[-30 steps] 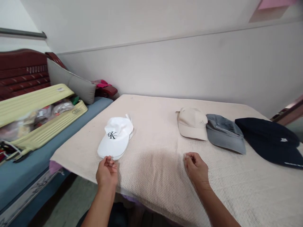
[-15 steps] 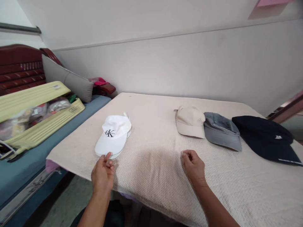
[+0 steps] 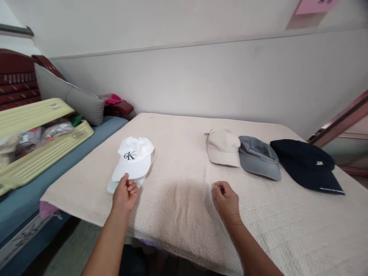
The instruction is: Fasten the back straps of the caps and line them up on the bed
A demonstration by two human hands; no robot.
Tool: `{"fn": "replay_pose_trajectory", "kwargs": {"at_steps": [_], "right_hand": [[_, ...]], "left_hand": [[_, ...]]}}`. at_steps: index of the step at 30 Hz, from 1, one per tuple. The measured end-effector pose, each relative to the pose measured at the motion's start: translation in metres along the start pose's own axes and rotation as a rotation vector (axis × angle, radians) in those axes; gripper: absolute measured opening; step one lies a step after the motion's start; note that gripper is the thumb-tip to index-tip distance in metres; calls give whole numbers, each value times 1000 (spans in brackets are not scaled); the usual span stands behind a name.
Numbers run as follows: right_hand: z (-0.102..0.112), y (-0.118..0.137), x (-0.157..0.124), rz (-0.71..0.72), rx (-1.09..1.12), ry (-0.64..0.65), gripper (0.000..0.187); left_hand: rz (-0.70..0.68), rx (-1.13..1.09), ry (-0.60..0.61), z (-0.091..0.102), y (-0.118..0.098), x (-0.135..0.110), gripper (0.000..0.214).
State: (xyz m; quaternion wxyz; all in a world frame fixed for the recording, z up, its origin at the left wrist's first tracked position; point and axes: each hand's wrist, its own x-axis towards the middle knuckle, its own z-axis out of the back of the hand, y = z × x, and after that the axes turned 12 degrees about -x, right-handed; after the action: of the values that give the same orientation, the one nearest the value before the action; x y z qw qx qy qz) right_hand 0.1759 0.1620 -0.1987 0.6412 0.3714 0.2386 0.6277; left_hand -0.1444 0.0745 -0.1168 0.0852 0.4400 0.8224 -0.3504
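At the left of the cloth, my left hand (image 3: 125,193) pinches the brim of a white baseball cap (image 3: 136,159) with black CK lettering. The cap's front is raised off a second pale brim (image 3: 112,186) lying beneath it; most of that lower cap is hidden. My right hand (image 3: 226,197) is closed in a loose fist over the cloth, with no object showing in it. Beyond it sits a beige cap (image 3: 222,147), overlapping a grey cap (image 3: 258,157) beside it. Farther right lies a dark navy cap (image 3: 304,161) with a small white emblem.
A cream textured cloth (image 3: 178,153) covers the table, which meets a pale wall (image 3: 186,76). On the left, a blue-covered seat (image 3: 112,126) carries a grey cushion (image 3: 74,96) and an open yellow case (image 3: 57,145) holding plastic-wrapped items. Pink paper (image 3: 314,7) is on the wall.
My left hand has taken hold of the white cap's brim and raised it, exposing more of the pale brim underneath. My right hand stays closed. The view has shifted slightly right.
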Motion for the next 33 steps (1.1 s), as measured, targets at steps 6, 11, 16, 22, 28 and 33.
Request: {"fn": "replay_pose_trajectory", "kwargs": {"at_steps": [6,11,16,22,28,33], "right_hand": [[3,8,1,-11,74,21,17],[8,24,4,-183,465,155,17],[39,46,1,-242,985,425,40],[88,38,3,-245,1310,394,38],[114,16,-10,-271,1258,445,47],[111,13,-38,-263,1133,747,44]], "left_hand": [[-52,20,179,-20,31,-17,23],[37,227,437,-34,79,-59,27],[247,417,490,-27,129,-92,31],[463,684,614,-10,158,-112,28],[762,495,609,-26,138,-105,34],[680,300,362,-47,126,-88,30]]}}
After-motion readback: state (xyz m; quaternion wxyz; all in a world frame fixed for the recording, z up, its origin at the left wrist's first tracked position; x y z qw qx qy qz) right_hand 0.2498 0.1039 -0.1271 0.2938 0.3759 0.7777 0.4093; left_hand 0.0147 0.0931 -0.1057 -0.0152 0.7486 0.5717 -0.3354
